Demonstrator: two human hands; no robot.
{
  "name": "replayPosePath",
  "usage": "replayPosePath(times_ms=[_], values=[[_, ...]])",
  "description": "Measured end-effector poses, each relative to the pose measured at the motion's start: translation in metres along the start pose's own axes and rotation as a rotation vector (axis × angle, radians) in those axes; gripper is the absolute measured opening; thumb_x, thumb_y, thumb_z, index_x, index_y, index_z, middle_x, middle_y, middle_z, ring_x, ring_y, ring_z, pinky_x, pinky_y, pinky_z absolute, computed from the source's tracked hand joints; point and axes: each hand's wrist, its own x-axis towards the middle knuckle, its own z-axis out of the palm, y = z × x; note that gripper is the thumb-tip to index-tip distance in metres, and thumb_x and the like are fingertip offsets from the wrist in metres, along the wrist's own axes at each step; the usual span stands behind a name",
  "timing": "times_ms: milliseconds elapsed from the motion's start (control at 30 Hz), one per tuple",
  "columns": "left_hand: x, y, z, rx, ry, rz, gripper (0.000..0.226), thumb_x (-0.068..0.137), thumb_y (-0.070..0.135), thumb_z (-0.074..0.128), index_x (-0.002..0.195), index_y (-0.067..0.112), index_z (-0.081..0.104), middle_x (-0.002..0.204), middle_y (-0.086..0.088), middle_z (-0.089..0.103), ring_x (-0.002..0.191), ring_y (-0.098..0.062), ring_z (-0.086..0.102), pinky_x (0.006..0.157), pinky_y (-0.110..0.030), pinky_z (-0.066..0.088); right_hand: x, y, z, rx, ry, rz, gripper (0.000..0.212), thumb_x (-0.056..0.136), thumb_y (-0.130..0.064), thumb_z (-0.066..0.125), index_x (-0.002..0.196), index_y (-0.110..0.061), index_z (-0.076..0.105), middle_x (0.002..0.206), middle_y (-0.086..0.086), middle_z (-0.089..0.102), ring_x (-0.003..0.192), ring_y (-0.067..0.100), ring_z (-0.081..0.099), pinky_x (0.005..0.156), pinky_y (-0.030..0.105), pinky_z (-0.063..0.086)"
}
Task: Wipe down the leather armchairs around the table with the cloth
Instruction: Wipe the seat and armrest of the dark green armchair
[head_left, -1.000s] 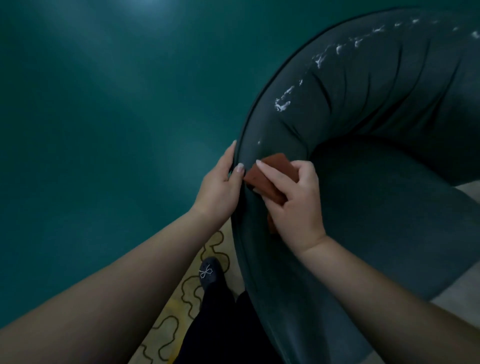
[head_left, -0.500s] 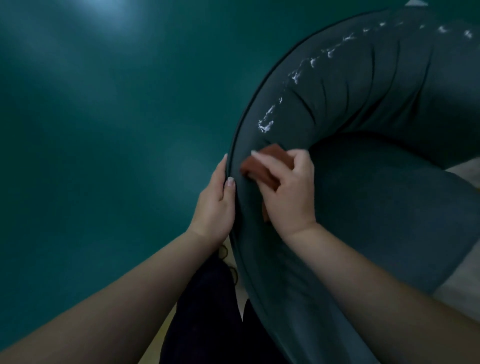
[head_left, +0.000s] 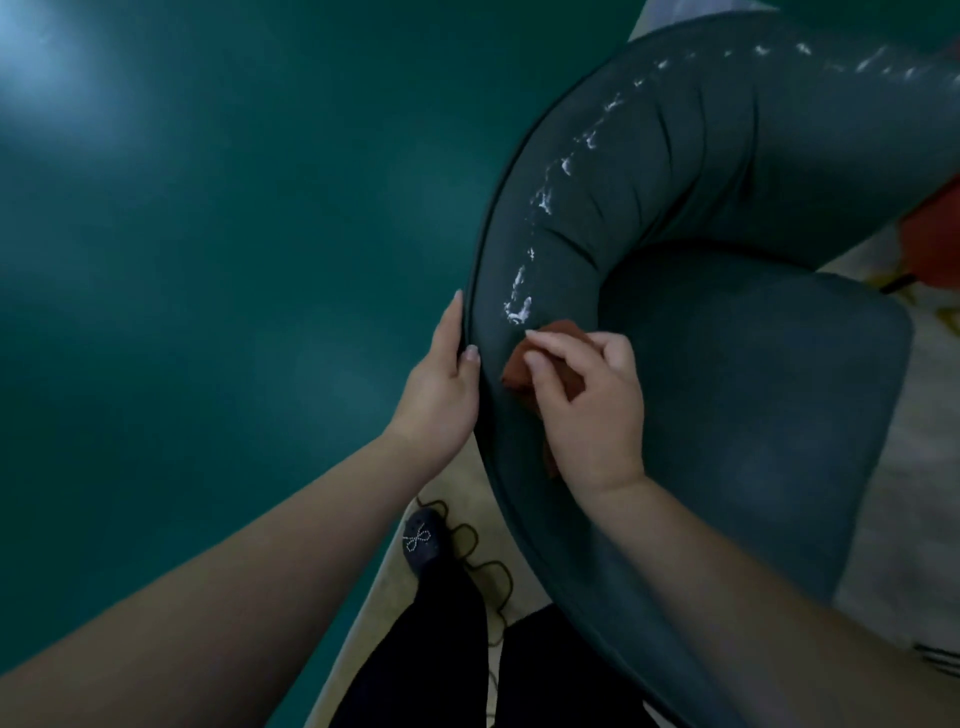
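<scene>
While my right hand (head_left: 587, 410) pinches the rust cloth (head_left: 563, 338) against the armchair (head_left: 727, 395) rim, just below the trail of white foam (head_left: 545, 200) along the curved back, my left hand (head_left: 441, 384) grips the outer piped edge. If I push too fast, I could smear foam into the pleats or leave patches unwiped. No containers are in view.

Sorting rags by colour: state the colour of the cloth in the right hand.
Rust-orange cloth, seen in the head view, held by the right hand.
</scene>
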Motion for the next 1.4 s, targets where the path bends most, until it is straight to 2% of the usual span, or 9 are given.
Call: replayPosePath(times_ms=[133, 300, 433, 700, 833, 1000, 1167, 1300, 1400], values=[[0.000, -0.001, -0.004, -0.002, -0.060, 0.021, 0.056, 0.102, 0.019, 0.036, 0.149, 0.043, 0.017, 0.140, 0.021, 0.043, 0.118, 0.006, 0.046, 0.103, -0.017, 0.034, -0.018, 0.000, -0.005, -0.129, -0.016, 0.087, 0.060, 0.086, -0.045, 0.061, 0.140, -0.025, 0.043, 0.119, 0.004, 0.049, 0.107, 0.019, 0.050, 0.093, 0.035, 0.043], [0.002, 0.004, -0.008, 0.011, -0.107, 0.000, 0.058, 0.102, 0.021, 0.035, 0.146, 0.051, 0.014, 0.138, 0.020, 0.047, 0.114, 0.004, 0.051, 0.100, -0.027, 0.043, -0.013, -0.007, -0.004, -0.185, -0.062, 0.172, 0.055, 0.082, -0.053, 0.058, 0.122, -0.017, 0.050, 0.114, 0.001, 0.054, 0.107, 0.023, 0.051, 0.092, 0.045, 0.044], [0.002, 0.005, -0.013, 0.035, -0.137, 0.006, 0.060, 0.102, 0.019, 0.037, 0.149, 0.045, 0.012, 0.131, 0.029, 0.046, 0.107, 0.025, 0.044, 0.090, -0.004, 0.036, -0.011, -0.004, -0.005, -0.089, -0.031, 0.157, 0.047, 0.078, -0.047, 0.063, 0.112, -0.017, 0.050, 0.109, -0.001, 0.052, 0.103, 0.020, 0.051, 0.089, 0.048, 0.045], [0.001, 0.011, -0.009, 0.039, -0.139, -0.038, 0.061, 0.102, 0.016, 0.037, 0.151, 0.042, 0.012, 0.134, 0.029, 0.045, 0.113, 0.023, 0.042, 0.096, -0.004, 0.031, 0.006, -0.003, -0.012, -0.083, -0.115, 0.132, 0.042, 0.074, -0.054, 0.067, 0.093, -0.031, 0.037, 0.082, -0.018, 0.052, 0.077, 0.013, 0.057, 0.077, 0.044, 0.051], [0.000, 0.013, -0.008, 0.053, -0.120, -0.035, 0.062, 0.102, 0.015, 0.037, 0.150, 0.044, 0.012, 0.138, 0.023, 0.046, 0.117, 0.014, 0.046, 0.101, -0.010, 0.034, 0.025, -0.009, -0.004, -0.051, -0.052, 0.046, 0.039, 0.078, -0.038, 0.075, 0.093, -0.024, 0.041, 0.089, -0.012, 0.050, 0.081, 0.011, 0.050, 0.084, 0.036, 0.038], [0.000, 0.013, -0.011, 0.028, -0.130, -0.051, 0.061, 0.101, 0.016, 0.039, 0.147, 0.049, 0.015, 0.124, 0.028, 0.055, 0.112, 0.004, 0.055, 0.103, -0.036, 0.044, 0.019, -0.003, -0.002, -0.021, -0.028, 0.062, 0.041, 0.078, -0.031, 0.077, 0.102, -0.018, 0.047, 0.102, -0.004, 0.054, 0.091, 0.020, 0.056, 0.084, 0.049, 0.048], [0.000, 0.013, -0.010, 0.037, -0.113, -0.062, 0.061, 0.101, 0.016, 0.039, 0.148, 0.048, 0.016, 0.127, 0.026, 0.051, 0.112, 0.013, 0.050, 0.101, -0.017, 0.037, 0.021, -0.003, 0.004, -0.008, 0.035, -0.138, 0.045, 0.083, -0.020, 0.069, 0.123, -0.021, 0.049, 0.115, 0.000, 0.049, 0.103, 0.009, 0.049, 0.090, 0.033, 0.047], [0.001, 0.012, -0.010, 0.016, -0.121, -0.066, 0.061, 0.101, 0.015, 0.039, 0.148, 0.047, 0.016, 0.127, 0.027, 0.051, 0.111, 0.017, 0.048, 0.102, -0.019, 0.037, 0.019, 0.002, 0.008, -0.053, 0.095, -0.229, 0.023, 0.086, -0.017, 0.066, 0.109, -0.017, 0.069, 0.105, 0.007, 0.050, 0.092, 0.019, 0.054, 0.076, 0.047, 0.053], [0.001, 0.011, -0.009, 0.023, -0.113, -0.061, 0.061, 0.101, 0.015, 0.039, 0.148, 0.046, 0.016, 0.126, 0.029, 0.049, 0.108, 0.022, 0.045, 0.098, -0.011, 0.035, 0.015, 0.007, 0.006, -0.055, 0.052, -0.259, 0.028, 0.088, -0.029, 0.064, 0.110, -0.015, 0.071, 0.108, 0.012, 0.052, 0.095, 0.024, 0.055, 0.078, 0.049, 0.052]])
